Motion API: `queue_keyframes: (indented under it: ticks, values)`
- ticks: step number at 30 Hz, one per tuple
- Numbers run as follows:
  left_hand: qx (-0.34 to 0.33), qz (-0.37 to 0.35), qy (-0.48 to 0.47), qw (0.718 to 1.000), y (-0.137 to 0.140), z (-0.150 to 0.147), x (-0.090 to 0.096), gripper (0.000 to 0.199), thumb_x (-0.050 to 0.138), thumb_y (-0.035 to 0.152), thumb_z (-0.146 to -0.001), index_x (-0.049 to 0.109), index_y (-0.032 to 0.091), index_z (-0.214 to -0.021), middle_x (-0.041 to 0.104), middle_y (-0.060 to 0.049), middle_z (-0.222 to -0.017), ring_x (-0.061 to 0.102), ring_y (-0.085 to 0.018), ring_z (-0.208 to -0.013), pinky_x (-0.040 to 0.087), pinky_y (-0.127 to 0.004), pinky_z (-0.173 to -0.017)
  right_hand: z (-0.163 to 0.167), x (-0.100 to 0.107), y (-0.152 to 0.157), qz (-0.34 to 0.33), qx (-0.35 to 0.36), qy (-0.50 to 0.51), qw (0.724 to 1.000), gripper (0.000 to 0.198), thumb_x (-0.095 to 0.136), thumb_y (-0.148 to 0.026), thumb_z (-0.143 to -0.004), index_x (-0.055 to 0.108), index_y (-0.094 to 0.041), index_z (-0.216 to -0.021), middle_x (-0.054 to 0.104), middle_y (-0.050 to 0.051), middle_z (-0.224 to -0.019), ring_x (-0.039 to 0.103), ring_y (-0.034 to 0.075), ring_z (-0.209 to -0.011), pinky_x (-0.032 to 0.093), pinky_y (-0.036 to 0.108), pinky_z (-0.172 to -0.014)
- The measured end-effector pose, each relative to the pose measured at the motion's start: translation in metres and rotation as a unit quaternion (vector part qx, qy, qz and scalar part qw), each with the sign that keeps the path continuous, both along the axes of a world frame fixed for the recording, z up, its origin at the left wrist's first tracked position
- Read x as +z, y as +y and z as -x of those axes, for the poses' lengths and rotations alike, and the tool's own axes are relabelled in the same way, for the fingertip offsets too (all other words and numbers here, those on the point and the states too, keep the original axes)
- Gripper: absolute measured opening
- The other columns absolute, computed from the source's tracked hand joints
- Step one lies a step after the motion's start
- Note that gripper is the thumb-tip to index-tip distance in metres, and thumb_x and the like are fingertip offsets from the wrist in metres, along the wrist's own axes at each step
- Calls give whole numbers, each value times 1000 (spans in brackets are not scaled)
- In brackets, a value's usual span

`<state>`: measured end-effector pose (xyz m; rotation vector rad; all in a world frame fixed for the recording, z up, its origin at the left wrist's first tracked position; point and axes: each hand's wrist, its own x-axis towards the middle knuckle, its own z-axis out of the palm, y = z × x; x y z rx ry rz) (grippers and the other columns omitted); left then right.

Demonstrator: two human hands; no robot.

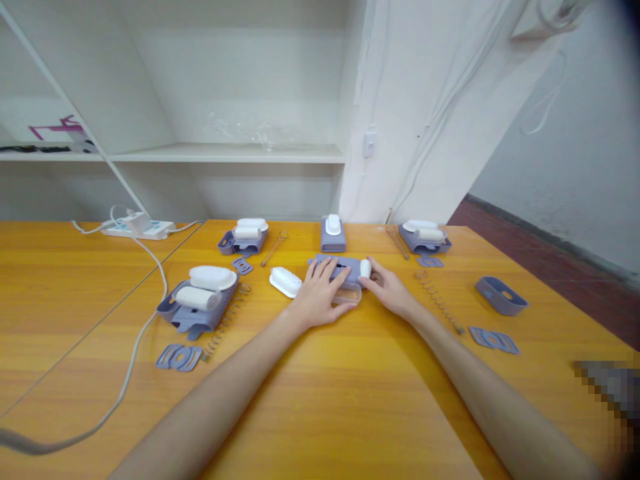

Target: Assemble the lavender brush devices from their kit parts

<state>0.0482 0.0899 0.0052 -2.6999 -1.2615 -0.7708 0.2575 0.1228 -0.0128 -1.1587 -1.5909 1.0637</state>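
1. Left hand [320,287] hides much of the grey-purple housing [353,270] and one end of the clear tray [349,293]. Dark pixelated object [607,383], around 4 o'clock, is cut by the frame edge; we can't identify it.
2. Taking the housing as clock centre, 12 away from us: left-hand fingers spread across its top. Whether they're clamped, we can't tell.
3. Right hand [390,291] has thumb and finger pinched on a small white piece [365,269] at the housing's 3 o'clock end. We can't confirm piece-to-housing contact.
4. Clear tray at 6, by the left thumb. White oval part [285,282] at 9, just beside the left hand.
5. Our count: five housings, handled one included; four springs [441,304]; four slotted plates [494,340], around 8, 10, 2 and 4.
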Motion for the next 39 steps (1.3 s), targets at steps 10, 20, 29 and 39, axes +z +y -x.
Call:
queue_keyframes:
  ticks: [10,20,29,39]
  values:
    - [1,0,-5,1000,0,0,0,72,53,54,-75,36,21,-136,34,-14,-141,27,-32,-131,13,-53,-108,0,-10,-1,-88,-16,-105,990,91,73,-28,-60,30,-16,-139,49,15,-130,59,23,-100,47,40,-89]
    - [-3,2,-7,1000,0,1,2,71,53,53,-75,36,22,-136,35,-13,-140,28,-32,-130,14,-54,-108,-3,3,2,-25,-22,-24,999,81,78,-27,-55,46,-15,-128,68,9,-100,64,21,-83,50,41,-83]
    - [-1,-4,-6,1000,0,0,1,70,53,53,-74,36,22,-135,36,-13,-139,29,-32,-129,15,-54,-107,3,-3,5,-42,-61,30,997,56,63,-37,-72,53,-17,-123,69,5,-84,63,17,-72,53,34,-71]
    - [18,-5,9,1000,-3,-2,4,69,50,55,-76,36,22,-135,35,-15,-140,28,-32,-129,18,-55,-103,7,-2,5,-39,-133,14,990,54,59,-42,-74,56,-10,-118,69,8,-85,63,20,-71,52,33,-67]
